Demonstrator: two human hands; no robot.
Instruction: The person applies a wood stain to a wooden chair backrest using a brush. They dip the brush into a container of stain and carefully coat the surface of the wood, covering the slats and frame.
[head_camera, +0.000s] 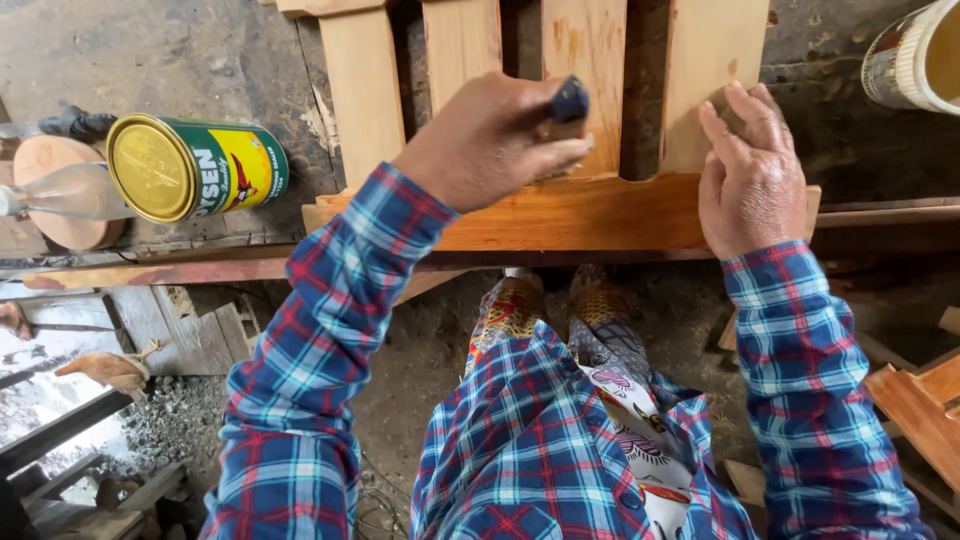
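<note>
Left hand (490, 140) is closed around a dark-handled brush (568, 103), working on the slatted wooden frame (580, 205) at the table's near edge. Right hand (752, 175) lies flat and open on a slat. Bottom rail looks glossy already, upper slats look bare.

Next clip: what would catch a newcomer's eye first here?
At centre, the left hand is closed in a grip on a dark-handled tool over a glossy orange-brown slatted wooden frame, while the right hand lies flat on a pale slat. At left, a green and yellow tin can with a gold lid lies on its side.
</note>
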